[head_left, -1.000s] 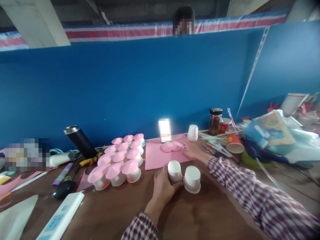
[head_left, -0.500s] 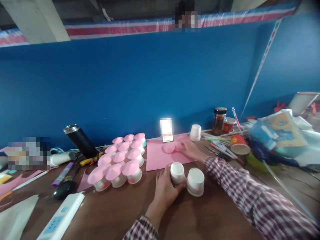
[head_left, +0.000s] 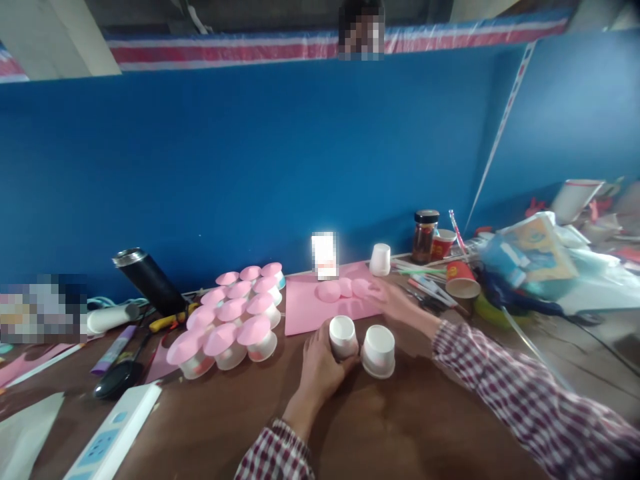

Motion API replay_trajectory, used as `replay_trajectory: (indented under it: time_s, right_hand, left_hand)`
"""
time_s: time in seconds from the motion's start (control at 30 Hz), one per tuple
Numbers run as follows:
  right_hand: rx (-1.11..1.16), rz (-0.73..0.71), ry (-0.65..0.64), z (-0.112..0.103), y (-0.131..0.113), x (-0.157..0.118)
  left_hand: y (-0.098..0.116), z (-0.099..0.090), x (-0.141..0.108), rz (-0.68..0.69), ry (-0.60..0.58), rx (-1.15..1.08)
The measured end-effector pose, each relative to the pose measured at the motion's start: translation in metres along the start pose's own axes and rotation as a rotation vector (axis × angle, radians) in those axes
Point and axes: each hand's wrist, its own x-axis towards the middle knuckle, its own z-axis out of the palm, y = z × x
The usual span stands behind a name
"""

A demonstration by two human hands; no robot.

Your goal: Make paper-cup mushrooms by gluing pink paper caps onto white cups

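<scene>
While a white power strip point(head_left: 113, 433) slanted across the left end of the table point(head_left: 425, 427), a black tumbler point(head_left: 150, 280) leaned beyond it towards the blue partition point(head_left: 280, 167). Next came the capped cups point(head_left: 265, 347), packed in short rows, each under a shallow pink cone. To their right a pink sheet point(head_left: 303, 310) lay flat, with three pink rounds point(head_left: 329, 291) side by side on it. In front of the sheet, the left hand point(head_left: 320, 370) was wrapped around an upturned white cup point(head_left: 343, 333); a second cup point(head_left: 379, 350), also upturned, stood just beside it. Apart from the left, the right hand point(head_left: 403, 307) reached over the sheet's right edge, its fingertips at the rightmost round; whether they gripped it, I could not tell. A far cup point(head_left: 381, 260) stood upside down behind that hand. Farther right were a dark-lidded jar point(head_left: 425, 239), loose pens point(head_left: 433, 290), a red cup point(head_left: 461, 279) on its side and heaped plastic bags point(head_left: 537, 257).
</scene>
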Motion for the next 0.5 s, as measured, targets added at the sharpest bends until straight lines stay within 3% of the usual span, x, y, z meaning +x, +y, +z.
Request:
replay_trajectory:
  time_s: [0.2, 0.3, 0.4, 0.5]
  right_hand:
    - [0.117, -0.064, -0.069, -0.003, -0.001, -0.058]
    - [0.073, -0.113, -0.099, -0.010, -0.006, -0.077]
    - [-0.133, -0.074, -0.074, -0.022, 0.001, -0.075]
    - [-0.271, 0.065, 0.016, -0.038, 0.027, -0.057]
  left_hand:
    - [-0.005, 0.003, 0.002, -0.012, 0.029, 0.008]
    - [-0.004, 0.003, 0.002, 0.001, 0.036, 0.001]
    - [-0.002, 0.001, 0.000, 0.004, 0.025, -0.015]
    - [-0.002, 0.001, 0.000, 0.007, 0.029, -0.033]
